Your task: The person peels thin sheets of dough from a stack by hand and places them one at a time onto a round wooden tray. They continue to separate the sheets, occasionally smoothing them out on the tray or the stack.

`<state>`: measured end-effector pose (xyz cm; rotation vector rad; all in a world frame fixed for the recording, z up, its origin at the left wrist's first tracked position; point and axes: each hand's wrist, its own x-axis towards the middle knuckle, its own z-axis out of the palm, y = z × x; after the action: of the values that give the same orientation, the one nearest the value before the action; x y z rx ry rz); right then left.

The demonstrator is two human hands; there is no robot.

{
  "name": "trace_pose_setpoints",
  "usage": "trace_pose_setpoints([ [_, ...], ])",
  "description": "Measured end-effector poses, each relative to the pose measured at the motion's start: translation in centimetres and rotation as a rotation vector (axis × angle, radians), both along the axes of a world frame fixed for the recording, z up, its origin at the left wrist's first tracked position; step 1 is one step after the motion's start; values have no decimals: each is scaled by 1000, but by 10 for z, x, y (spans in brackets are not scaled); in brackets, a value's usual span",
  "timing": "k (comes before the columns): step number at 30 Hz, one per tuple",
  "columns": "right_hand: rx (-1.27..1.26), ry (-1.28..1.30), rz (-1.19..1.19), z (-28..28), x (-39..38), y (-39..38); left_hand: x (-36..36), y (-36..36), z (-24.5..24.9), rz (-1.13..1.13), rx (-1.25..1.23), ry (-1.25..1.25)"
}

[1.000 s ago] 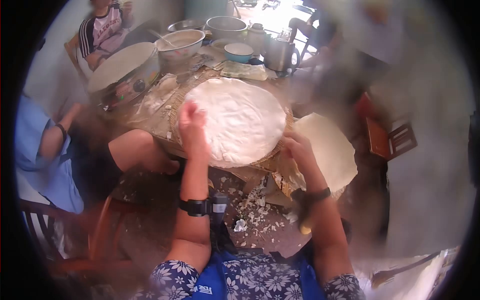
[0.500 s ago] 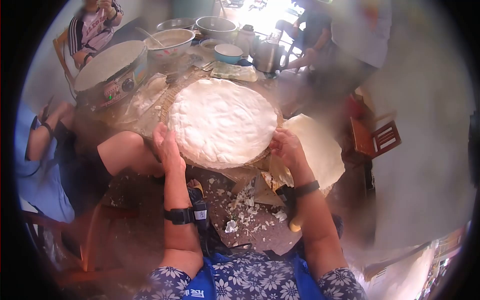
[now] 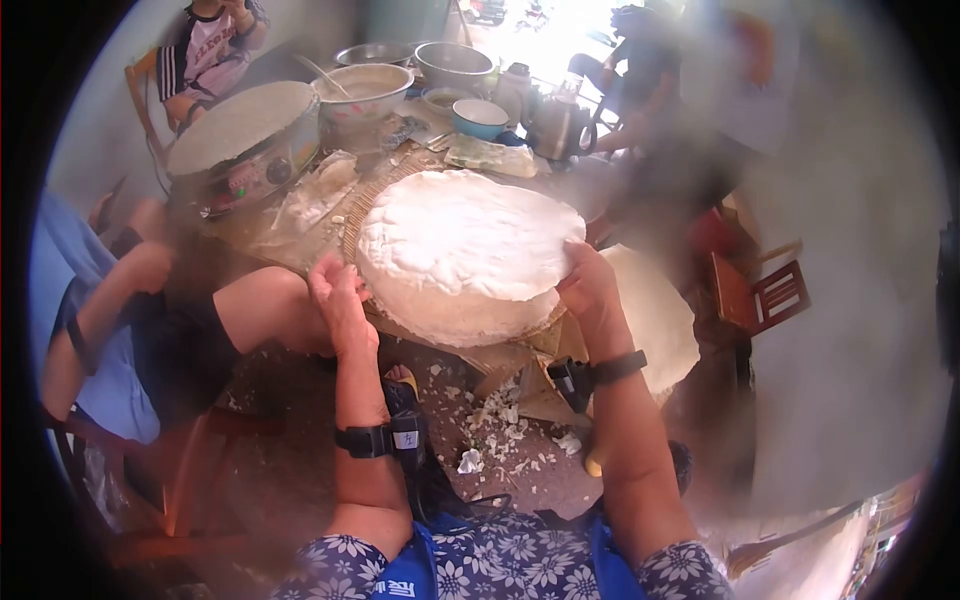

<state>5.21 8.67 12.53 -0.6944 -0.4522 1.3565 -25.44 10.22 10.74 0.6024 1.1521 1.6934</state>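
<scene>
A stack of round, pale thin pancakes [image 3: 450, 318] lies on a woven mat [image 3: 358, 205] at the table's near edge. Its top pancake [image 3: 470, 232] is wrinkled and white, and its near edge is raised off the layers below. My right hand [image 3: 590, 280] pinches that pancake at its right edge. At the left rim of the stack is my left hand [image 3: 340, 295], its fingers loosely bent and apart. Another pale sheet [image 3: 655, 315] lies to the right, partly behind my right forearm.
A round electric griddle [image 3: 245, 140] stands at the left, near a batter bowl [image 3: 365, 92] with a spoon. Behind are a blue bowl [image 3: 481, 118] and a metal kettle [image 3: 560, 125]. A seated person's knee [image 3: 275, 305] is close to my left hand. Crumbs [image 3: 500, 420] litter the floor.
My right hand has risen and closed on the right edge of the top pancake, lifting its near edge. The left hand stays by the rim. The view has shifted slightly.
</scene>
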Motion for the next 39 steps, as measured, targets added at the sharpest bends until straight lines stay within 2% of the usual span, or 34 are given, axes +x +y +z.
trace_pose_setpoints([
  [1,-17,76,-7,-1,2,2,-2,0,-2,-14,-10,-61],
  [4,-11,63,-82,-5,-3,-2,-1,-1,-2,-137,-14,-286],
  [8,5,-34,-59,-13,-8,-11,6,4,-13,-351,1,-490],
  [9,-3,-90,-80,-16,-6,-11,8,7,-15,-329,-22,-515],
  [18,56,-228,-128,2,11,-33,38,2,0,-411,184,-330],
  [20,83,-245,-144,7,18,-42,45,-3,12,-460,229,-384],
  [22,81,-241,-143,14,39,-63,70,-20,33,-467,238,-383],
  [24,108,-250,-175,15,65,-88,96,-30,29,-548,272,-351],
  [26,178,-320,-248,19,89,-119,121,-41,24,-647,276,-310],
  [27,228,-513,-256,14,110,-138,136,-49,23,-706,265,-282],
  [29,215,-729,-317,7,151,-174,167,-65,16,-813,216,-228],
  [34,55,-314,-448,4,199,-234,240,-95,-12,-1031,100,-140],
  [39,-45,-304,-401,-23,241,-249,285,-98,-44,-1058,-64,-43],
])
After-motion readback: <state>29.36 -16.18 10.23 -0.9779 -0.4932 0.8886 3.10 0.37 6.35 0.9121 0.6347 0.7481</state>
